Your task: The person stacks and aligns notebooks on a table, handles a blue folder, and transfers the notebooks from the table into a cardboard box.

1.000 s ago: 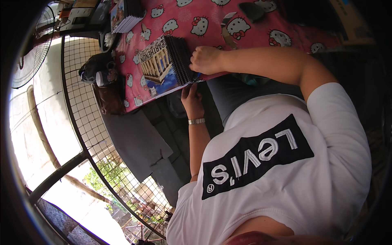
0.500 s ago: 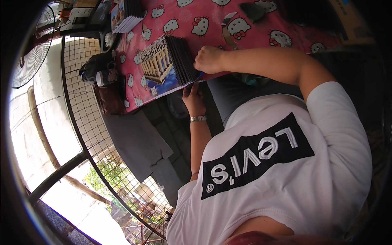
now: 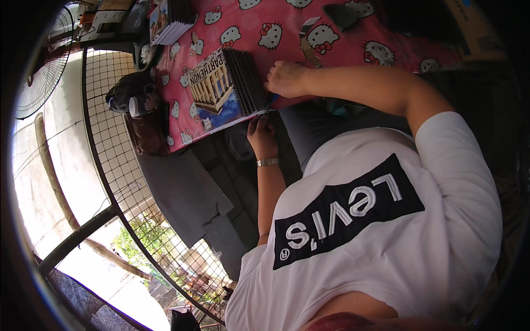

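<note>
A stack of notebooks with dark bound spines (image 3: 225, 85) lies on the pink cat-print tablecloth (image 3: 270, 36) at the table's near edge. A stone temple with columns and blue sky is on its top cover. Beside the spines, my right hand (image 3: 284, 80) is closed, fingers bent inward; whatever is in them is hidden. A small bit of blue shows just below those fingers. My left hand (image 3: 263, 138), with a metal watch (image 3: 268, 162) at the wrist, is raised at the table edge below the stack. Its fingertips are in shadow, so their grip is unclear.
Another stack of booklets (image 3: 170, 25) stands at the far left of the table. A dark bag (image 3: 130, 91), a white cup (image 3: 136, 106) and a brown pouch (image 3: 148, 135) sit beside the left edge. A dark grey object (image 3: 341, 16) lies at the back. A fan (image 3: 47, 66) stands far left.
My right hand has shifted slightly right, away from the spines. My left hand has dropped slightly from the table edge. The stack stays in place.
</note>
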Demonstrator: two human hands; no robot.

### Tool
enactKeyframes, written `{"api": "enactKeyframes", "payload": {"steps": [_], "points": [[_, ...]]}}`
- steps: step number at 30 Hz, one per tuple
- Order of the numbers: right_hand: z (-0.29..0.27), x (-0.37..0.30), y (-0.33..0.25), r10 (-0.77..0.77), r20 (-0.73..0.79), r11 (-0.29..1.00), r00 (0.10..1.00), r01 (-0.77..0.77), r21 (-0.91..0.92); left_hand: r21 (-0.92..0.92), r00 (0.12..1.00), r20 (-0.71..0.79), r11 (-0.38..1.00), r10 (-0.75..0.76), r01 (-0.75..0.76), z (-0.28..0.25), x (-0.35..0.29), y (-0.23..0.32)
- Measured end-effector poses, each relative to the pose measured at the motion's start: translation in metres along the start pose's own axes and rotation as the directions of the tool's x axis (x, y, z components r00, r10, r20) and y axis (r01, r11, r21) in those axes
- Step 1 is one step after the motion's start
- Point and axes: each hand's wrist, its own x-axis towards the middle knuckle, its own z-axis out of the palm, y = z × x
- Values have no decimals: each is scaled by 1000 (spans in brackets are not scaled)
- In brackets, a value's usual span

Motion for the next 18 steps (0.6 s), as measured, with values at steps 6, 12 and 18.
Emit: {"api": "enactKeyframes", "payload": {"steps": [6,12,18], "points": [[7,5,-4,-64,-57,997,996,62,-46,-82,997,-17,993,-82,80,17,-1,2],[5,-3,-1,40,52,999,998,-38,-34,-77,996,7,993,-86,86,8,8,-11],[12,4,-5,-72,-94,995,993,64,-83,19,992,116,998,54,-56,5,13,-28]]}}
